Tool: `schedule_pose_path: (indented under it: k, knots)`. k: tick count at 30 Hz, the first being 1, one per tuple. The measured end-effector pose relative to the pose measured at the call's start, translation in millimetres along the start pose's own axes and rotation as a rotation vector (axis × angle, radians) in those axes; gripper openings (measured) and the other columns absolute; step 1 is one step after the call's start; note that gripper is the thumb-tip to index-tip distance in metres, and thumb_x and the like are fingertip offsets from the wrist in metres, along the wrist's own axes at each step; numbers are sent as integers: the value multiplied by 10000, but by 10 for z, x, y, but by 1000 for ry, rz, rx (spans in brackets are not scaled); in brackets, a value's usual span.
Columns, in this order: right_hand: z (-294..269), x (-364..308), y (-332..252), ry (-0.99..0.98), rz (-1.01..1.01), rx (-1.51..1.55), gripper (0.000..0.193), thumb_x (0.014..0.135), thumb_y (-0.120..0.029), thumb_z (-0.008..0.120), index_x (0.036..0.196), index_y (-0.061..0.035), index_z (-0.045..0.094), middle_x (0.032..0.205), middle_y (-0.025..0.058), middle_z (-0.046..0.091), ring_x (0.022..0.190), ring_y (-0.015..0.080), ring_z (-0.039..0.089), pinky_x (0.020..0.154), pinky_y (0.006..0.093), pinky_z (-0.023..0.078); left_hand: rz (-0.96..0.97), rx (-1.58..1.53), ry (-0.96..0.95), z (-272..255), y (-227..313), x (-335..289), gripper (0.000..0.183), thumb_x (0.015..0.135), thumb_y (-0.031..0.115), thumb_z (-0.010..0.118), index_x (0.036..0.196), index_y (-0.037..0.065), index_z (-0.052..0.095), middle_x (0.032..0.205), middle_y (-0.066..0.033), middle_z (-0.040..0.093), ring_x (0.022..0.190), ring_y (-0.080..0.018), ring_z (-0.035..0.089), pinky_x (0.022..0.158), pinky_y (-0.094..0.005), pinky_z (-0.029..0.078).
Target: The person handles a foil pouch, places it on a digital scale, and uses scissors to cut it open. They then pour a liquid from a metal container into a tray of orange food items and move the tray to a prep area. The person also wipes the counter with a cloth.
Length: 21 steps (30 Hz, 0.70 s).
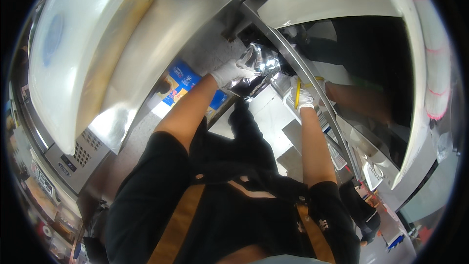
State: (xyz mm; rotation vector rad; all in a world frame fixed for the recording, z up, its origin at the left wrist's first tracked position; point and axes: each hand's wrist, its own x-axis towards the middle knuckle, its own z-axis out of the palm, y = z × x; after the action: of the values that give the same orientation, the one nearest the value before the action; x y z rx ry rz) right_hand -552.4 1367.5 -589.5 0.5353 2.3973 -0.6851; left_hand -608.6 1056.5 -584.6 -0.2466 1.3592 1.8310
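Observation:
Low in front of me, my left hand (231, 73), in a white glove, grips the edge of a crumpled silver foil bag (261, 59). The bag's shiny sides are creased, and its contents do not show. To the right, my right hand (304, 99), also gloved in white, is closed round a thin yellow handle-like strip (297, 93). What that yellow piece belongs to is hidden by the hand. The right hand is beside a white slotted basket or rack (289, 99), below the steel counter edge.
A blue and yellow printed box (181, 79) stands left of the foil bag. A steel rail (298, 58) crosses close on the right, with a dark glossy panel (366, 68) beyond it. A large translucent tub (63, 44) juts in at the upper left, above a steel counter (181, 10).

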Motion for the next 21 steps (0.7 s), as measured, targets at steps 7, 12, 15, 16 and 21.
schedule_pose_path:
  k: [7, 12, 15, 16, 21]
  knots:
    - [4, -771, -13, 194, -48, 279, 392, 943, -297, 552, 1237, -38, 573, 1080, 247, 656, 1012, 368, 634, 848, 422, 502, 104, -61, 17, 148, 672, -1425, 319, 756, 91, 792, 1046, 18, 679, 908, -51, 699, 826, -130, 663, 730, -266, 526]
    - [-180, -1807, -399, 14, -233, 2, 427, 897, -163, 609, 1312, -91, 536, 1060, 213, 644, 990, 325, 619, 834, 417, 492, 174, -98, 58, 437, 1153, -2735, 411, 706, 45, 817, 1087, 22, 665, 946, -51, 705, 849, -142, 665, 736, -267, 538]
    - [-147, -2072, -686, -119, -335, 102, 439, 877, -185, 643, 1300, -102, 560, 973, 208, 674, 883, 303, 659, 802, 403, 503, 242, -270, 166, 522, 1303, -3337, 434, 698, 45, 824, 1099, 18, 662, 1011, -67, 695, 914, -148, 652, 781, -274, 537]
    - [-130, -2112, -775, -135, -341, 125, 443, 876, -177, 645, 1302, -98, 556, 971, 200, 678, 874, 280, 663, 786, 387, 508, 323, -325, 199, 566, 1308, -3495, 422, 697, 53, 829, 1086, 20, 667, 991, -60, 693, 906, -148, 645, 802, -281, 535]
    - [-100, -2267, -1345, -475, -267, 256, 406, 863, -113, 667, 1259, -62, 592, 1032, 151, 684, 905, 220, 663, 803, 329, 511, 555, -375, 230, 406, 1304, -4333, 472, 767, 6, 762, 1205, 5, 588, 1040, -47, 662, 944, -85, 610, 790, -240, 508]
